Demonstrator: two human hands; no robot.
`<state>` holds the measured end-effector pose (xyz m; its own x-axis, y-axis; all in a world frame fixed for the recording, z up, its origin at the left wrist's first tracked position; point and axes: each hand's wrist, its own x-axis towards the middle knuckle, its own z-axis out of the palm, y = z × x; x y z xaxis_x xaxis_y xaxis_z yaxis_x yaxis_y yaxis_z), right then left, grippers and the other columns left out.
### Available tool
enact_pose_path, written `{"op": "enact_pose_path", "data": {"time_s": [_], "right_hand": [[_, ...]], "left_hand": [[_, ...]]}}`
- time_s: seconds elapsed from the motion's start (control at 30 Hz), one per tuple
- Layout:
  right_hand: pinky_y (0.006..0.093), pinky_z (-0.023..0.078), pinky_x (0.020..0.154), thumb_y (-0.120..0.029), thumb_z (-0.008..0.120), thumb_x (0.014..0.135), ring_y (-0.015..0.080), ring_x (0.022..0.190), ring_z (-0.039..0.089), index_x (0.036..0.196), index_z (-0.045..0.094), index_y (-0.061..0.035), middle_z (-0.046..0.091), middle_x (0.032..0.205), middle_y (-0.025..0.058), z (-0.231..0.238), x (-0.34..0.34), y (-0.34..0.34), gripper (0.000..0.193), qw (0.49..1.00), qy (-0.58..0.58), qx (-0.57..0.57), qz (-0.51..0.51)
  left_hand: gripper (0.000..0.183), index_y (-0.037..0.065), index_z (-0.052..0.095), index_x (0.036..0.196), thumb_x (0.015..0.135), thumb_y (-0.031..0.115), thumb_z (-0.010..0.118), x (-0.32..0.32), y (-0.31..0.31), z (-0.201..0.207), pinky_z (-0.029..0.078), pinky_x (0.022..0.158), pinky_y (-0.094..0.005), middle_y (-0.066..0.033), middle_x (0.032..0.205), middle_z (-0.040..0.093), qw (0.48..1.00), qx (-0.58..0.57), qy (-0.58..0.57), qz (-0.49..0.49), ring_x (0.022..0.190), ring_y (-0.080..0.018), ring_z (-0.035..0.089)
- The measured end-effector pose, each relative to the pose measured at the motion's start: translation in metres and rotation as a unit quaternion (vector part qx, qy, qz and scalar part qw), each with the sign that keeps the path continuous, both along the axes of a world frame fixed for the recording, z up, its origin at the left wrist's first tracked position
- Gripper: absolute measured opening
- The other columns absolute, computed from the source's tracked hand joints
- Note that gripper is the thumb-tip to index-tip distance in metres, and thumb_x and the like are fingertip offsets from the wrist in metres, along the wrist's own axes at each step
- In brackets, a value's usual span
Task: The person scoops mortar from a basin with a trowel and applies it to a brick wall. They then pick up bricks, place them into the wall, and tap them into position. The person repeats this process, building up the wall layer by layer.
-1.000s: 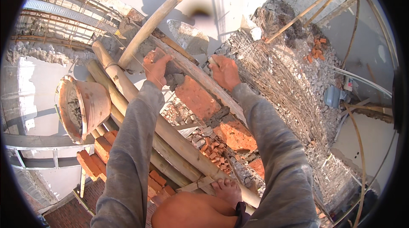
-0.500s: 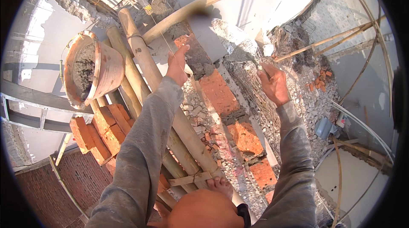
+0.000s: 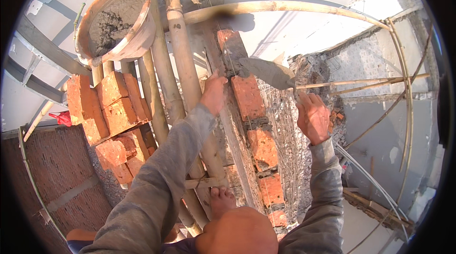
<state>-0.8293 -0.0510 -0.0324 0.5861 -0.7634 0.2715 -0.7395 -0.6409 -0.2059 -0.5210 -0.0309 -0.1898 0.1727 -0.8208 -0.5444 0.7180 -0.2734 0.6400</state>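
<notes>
My right hand (image 3: 313, 118) is closed around the handle of a trowel, whose broad grey blade (image 3: 270, 72) reaches left over the brick course. The blade's tip meets the mortar joint between the far brick (image 3: 232, 42) and a nearer brick (image 3: 248, 98). At the course's left edge is my left hand (image 3: 214, 95), its fingers curled together beside the joint. Whatever they may hold is hidden. A thin string (image 3: 225, 45) runs along the wall above the bricks.
A bucket of wet mortar (image 3: 111, 23) stands at far left on bamboo poles (image 3: 183, 59), beside stacked bricks (image 3: 116, 104). My bare foot (image 3: 222, 201) rests on the poles. A bamboo pole (image 3: 285, 6) arches across the far side. Rubble and thin sticks lie right of the wall.
The trowel blade has come flat across the brick course. My left hand has gone from thumb raised to curled at the wall's edge. The whole view has shifted, with the bucket higher now.
</notes>
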Motion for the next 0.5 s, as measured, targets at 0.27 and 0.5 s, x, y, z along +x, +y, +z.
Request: {"op": "enact_pose_path", "data": {"time_s": [0.27, 0.5], "right_hand": [[0.0517, 0.049, 0.089, 0.001, 0.069, 0.086, 0.037, 0.103, 0.064, 0.122, 0.072, -0.0031, 0.071, 0.111, 0.0134, -0.038, 0.012, -0.056, 0.036, 0.993, 0.074, -0.072, 0.058], [0.0505, 0.046, 0.089, 0.004, 0.067, 0.083, 0.0337, 0.105, 0.062, 0.121, 0.072, -0.006, 0.07, 0.113, 0.0092, -0.048, 0.01, -0.07, 0.039, 0.992, 0.075, -0.08, 0.06]], "left_hand": [[0.095, -0.002, 0.013, 0.171, 0.087, 0.005, 0.055, 0.001, -0.002, 0.009, 0.044, 0.106, -0.034, -0.0248, 0.151, 0.05, 0.996, 0.019, -0.076, -0.047, 0.127, -0.0273, 0.053], [0.095, -0.004, 0.009, 0.171, 0.088, 0.003, 0.055, -0.006, 0.004, 0.034, 0.037, 0.116, -0.0338, -0.0241, 0.161, 0.043, 0.994, 0.028, -0.089, -0.049, 0.141, -0.03, 0.047]]}}
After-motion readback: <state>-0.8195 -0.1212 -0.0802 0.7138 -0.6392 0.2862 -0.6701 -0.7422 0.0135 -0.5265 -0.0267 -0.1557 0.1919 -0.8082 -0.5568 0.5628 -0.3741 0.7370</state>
